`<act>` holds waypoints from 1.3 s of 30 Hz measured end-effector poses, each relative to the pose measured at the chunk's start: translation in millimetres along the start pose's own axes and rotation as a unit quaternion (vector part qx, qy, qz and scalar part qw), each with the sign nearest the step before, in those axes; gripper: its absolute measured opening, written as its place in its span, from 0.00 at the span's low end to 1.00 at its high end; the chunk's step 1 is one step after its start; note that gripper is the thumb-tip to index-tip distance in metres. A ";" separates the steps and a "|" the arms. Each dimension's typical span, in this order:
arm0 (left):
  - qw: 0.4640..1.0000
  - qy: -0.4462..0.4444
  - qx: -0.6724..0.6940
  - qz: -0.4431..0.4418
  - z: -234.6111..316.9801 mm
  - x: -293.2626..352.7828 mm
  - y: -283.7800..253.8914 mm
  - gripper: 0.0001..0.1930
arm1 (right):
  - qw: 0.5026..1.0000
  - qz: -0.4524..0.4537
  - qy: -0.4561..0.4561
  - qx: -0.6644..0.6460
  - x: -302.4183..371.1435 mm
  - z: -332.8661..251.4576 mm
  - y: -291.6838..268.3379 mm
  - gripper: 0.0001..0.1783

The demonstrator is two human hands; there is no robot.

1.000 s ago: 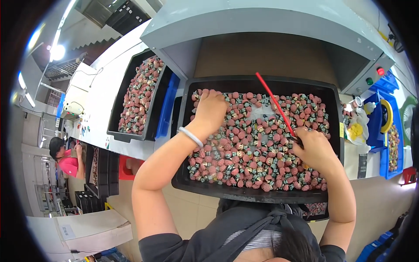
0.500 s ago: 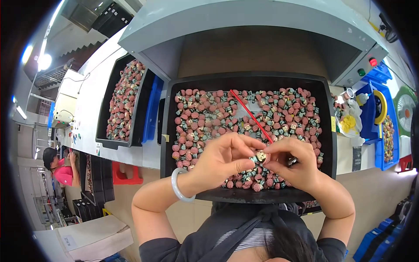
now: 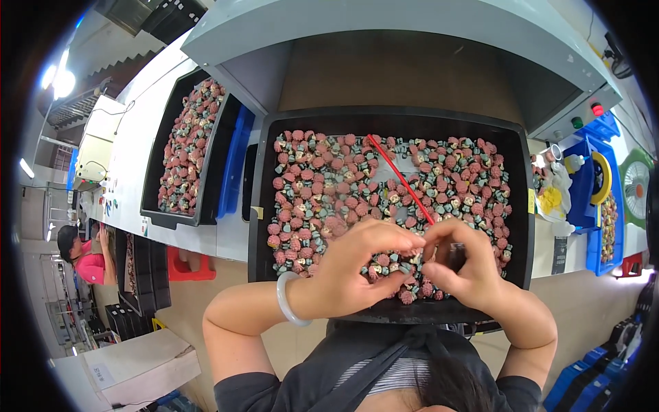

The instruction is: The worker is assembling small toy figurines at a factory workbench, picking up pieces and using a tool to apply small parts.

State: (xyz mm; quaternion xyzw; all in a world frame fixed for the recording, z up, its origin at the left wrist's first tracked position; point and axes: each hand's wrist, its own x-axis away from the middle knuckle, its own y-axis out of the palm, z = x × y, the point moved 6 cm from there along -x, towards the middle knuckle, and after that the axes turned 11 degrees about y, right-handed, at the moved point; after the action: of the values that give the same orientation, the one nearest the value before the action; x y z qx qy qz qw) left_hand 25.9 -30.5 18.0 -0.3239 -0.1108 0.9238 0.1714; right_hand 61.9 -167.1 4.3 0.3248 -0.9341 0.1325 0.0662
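My left hand (image 3: 357, 264), with a pale bangle at the wrist, curls its fingers and thumb around a small figure piece (image 3: 412, 259), partly covered by the fingers. Facing it, my right hand (image 3: 470, 264) is curled, its fingertips close to the piece. A thin red stick (image 3: 401, 180) runs under my right index finger, and a dark part shows inside the curled hand. Both hands are over the near part of a black tray (image 3: 258, 237). Pink, bumpy-topped figure pieces (image 3: 302, 226) with pale and grey-green parts fill it loosely.
A grey metal hood (image 3: 412, 27) with red and green buttons arches behind the tray. To the left stands another black tray (image 3: 226, 130) of pieces beside a blue bin (image 3: 237, 161). Blue bins (image 3: 583, 185) and a green fan (image 3: 635, 185) are at right. Far left, a person (image 3: 89, 261) sits working.
My hands have moved slightly lower, and the fingertips that met around the piece now stand a little apart. The whole view has shifted slightly.
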 end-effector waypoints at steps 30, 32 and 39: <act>0.997 -0.062 0.038 0.009 0.2 -0.9 -5.2 0.20 | 0.993 0.030 -0.066 0.095 5.7 -5.1 -11.6 0.08; 0.996 -0.071 0.047 0.004 0.3 -2.0 -1.7 0.19 | 0.977 0.072 -0.145 0.136 8.6 -12.5 -7.1 0.10; 0.985 -0.128 0.114 0.030 -9.0 5.9 -0.5 0.19 | 0.903 0.115 -0.192 0.367 17.0 -31.5 9.0 0.14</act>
State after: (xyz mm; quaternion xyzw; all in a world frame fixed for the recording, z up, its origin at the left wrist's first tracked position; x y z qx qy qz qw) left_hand 27.4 -26.8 8.0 -0.1843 -0.0160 0.9690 0.1636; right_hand 44.2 -161.1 36.1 0.2354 -0.8446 0.4079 -0.2546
